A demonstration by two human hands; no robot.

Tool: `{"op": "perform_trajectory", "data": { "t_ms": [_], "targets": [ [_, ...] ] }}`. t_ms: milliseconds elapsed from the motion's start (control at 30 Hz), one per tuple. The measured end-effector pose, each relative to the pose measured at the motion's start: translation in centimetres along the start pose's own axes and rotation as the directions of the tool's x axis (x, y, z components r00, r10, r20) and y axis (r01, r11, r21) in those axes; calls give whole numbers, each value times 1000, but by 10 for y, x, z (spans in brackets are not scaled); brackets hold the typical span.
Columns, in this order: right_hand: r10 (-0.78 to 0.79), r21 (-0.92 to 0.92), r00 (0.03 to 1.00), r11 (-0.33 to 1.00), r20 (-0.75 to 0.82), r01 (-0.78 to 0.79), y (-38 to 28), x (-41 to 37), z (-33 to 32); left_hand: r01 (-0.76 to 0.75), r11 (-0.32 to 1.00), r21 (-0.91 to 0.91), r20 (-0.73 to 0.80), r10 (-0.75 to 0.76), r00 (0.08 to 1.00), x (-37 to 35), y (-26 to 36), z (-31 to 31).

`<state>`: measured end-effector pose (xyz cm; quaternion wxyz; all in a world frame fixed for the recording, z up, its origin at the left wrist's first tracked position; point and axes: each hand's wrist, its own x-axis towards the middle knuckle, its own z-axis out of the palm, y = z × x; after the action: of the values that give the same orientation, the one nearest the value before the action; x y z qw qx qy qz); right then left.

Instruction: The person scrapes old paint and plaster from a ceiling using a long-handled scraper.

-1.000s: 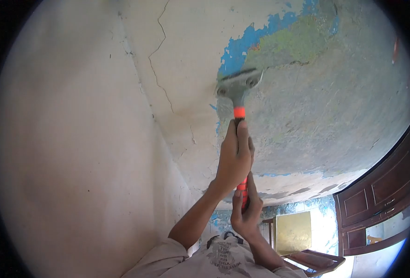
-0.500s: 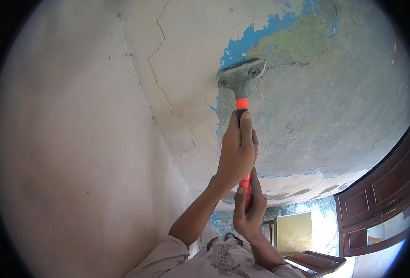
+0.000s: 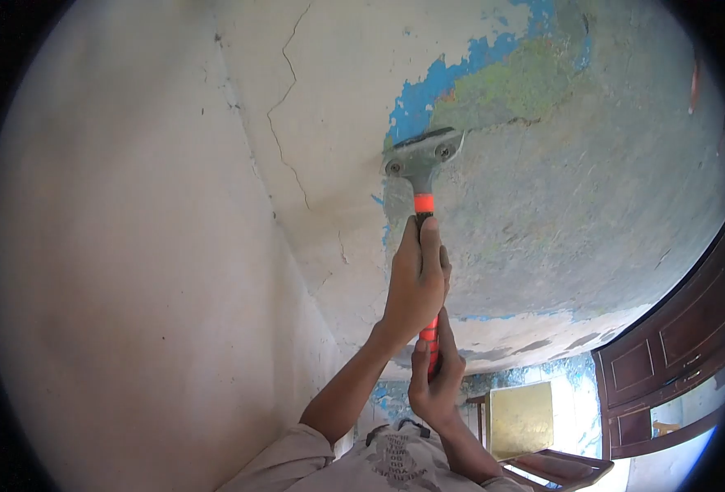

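Note:
A long-handled paint scraper (image 3: 420,170) with a grey head, two screws and a red and black handle lies against the wall (image 3: 510,213). Its blade edge is at the lower border of the blue paint patch (image 3: 415,102). My left hand (image 3: 416,283) is wrapped round the upper handle, thumb along it, just below the orange collar. Lower down, my right hand (image 3: 438,385) grips the end of the handle. Around the head the wall shows bare grey plaster, off-white paint, and a greenish patch (image 3: 506,82).
A thin crack (image 3: 274,123) runs down the pale wall at left, near the corner with a second wall (image 3: 125,246). Dark wooden cabinets (image 3: 674,344) stand at the right. A chair (image 3: 559,469) and a yellowish panel (image 3: 520,420) are at the lower right.
The scraper and both hands have shifted slightly down in view, with the head lower along the wall. Both hands keep their hold, and the view itself has shifted a little.

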<state>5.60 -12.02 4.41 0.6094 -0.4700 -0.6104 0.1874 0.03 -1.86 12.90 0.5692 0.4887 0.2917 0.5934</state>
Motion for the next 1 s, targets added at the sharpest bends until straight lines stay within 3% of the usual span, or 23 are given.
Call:
{"op": "perform_trajectory", "data": {
  "t_ms": [167,267,367,667,767,900,1000],
  "targets": [
    [46,59,999,997,-4,-46,-8,4,4,-27,999,31,39,26,999,4,6,-3],
    [-19,5,1000,1000,-24,19,9,-6,5,-12,1000,19,-14,13,1000,-3,-11,-3],
    [19,48,999,999,-29,-18,7,-2,4,34,999,-9,6,-34,999,-2,-3,1],
    [129,88,991,988,24,-130,6,-10,0,-26,1000,8,0,26,1000,-3,-20,-1],
    [26,55,999,998,-18,-25,-4,-2,-3,-22,1000,13,31,21,999,-2,-1,3],
    [73,19,997,997,-3,-73,7,-11,0,-51,998,36,6,51,999,-4,-19,-2],
    [11,7,1000,1000,-21,-11,11,-6,1,-77,996,42,-12,78,997,-2,-23,0]
  ]
}}
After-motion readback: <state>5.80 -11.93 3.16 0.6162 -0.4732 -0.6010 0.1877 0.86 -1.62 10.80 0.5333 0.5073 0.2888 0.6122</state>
